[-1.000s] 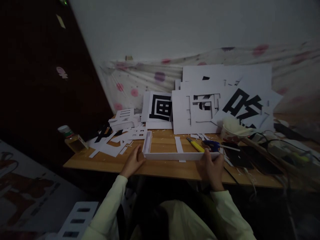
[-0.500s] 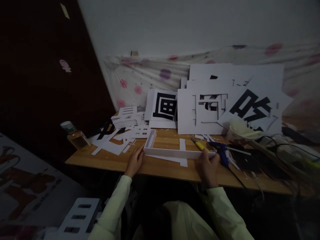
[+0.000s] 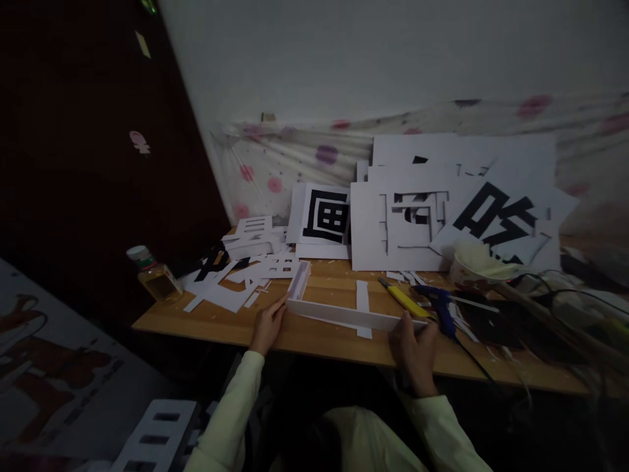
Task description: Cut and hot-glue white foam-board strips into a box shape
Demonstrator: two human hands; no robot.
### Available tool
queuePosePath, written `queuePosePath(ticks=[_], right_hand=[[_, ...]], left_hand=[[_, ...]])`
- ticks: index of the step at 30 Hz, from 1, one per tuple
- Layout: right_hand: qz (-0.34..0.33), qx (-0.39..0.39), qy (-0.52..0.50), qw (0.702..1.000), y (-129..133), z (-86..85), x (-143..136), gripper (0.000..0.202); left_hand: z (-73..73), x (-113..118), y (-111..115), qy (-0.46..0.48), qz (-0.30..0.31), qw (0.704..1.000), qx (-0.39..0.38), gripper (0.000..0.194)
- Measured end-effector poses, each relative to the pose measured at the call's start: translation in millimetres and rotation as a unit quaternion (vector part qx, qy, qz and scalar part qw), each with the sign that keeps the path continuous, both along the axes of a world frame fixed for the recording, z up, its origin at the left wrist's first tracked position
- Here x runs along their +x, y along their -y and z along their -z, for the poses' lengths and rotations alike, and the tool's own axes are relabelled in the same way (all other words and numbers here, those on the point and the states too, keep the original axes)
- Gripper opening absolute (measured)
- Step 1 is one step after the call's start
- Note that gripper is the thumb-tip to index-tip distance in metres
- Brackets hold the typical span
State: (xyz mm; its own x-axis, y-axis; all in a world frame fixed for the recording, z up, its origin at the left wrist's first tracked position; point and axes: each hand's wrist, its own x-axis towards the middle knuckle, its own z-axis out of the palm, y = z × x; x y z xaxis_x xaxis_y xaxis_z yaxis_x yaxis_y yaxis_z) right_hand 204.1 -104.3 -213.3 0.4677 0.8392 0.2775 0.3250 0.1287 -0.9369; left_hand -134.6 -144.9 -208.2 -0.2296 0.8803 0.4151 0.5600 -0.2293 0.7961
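Left hand: fingertips of the left hand (image 3: 266, 326) touched the near-left corner of the white board frame; couldn't tell if gripping or only pressing.
Right hand: closed, the right hand (image 3: 417, 349) pinched the near strip close to its right end between thumb and fingers.
White board frame (image 3: 327, 312): long strip stood on edge near the table's front, a shorter wall ran back from its left end.
Flat white strip (image 3: 362, 299): lay crosswise, passing under the long strip.
Yellow utility knife (image 3: 403, 299): on table, just behind right hand.
Blue glue gun (image 3: 441, 307): beside knife, to its right.
Paper bowl (image 3: 469, 275): behind glue gun.
White cutouts (image 3: 227, 295): piled left, past left hand.
Bottle (image 3: 160, 280): upright at table's left end, amber contents.
Character sheet (image 3: 319, 226): black-printed, leaned at back.
Wooden table (image 3: 319, 342): under everything listed.
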Motion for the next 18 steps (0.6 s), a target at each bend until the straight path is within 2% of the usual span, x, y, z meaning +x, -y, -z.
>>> queuePosePath(ticks=[8,12,18], right_hand=[[0.023,-0.005,0.018,1.0,1,-5.7,-2,0.038],[0.019,0.0,0.019,1.0,1,-4.8,-2,0.039],[0.023,0.019,0.019,0.999,5,-6.3,-2,0.04]], left_hand=[[-2.1,1,2,0.014,-0.004,1.0,-0.021,0.037],[2.3,5,3,0.025,-0.007,0.999,-0.032,0.045],[12.2,17,10,-0.008,-0.073,0.997,-0.028,0.051]])
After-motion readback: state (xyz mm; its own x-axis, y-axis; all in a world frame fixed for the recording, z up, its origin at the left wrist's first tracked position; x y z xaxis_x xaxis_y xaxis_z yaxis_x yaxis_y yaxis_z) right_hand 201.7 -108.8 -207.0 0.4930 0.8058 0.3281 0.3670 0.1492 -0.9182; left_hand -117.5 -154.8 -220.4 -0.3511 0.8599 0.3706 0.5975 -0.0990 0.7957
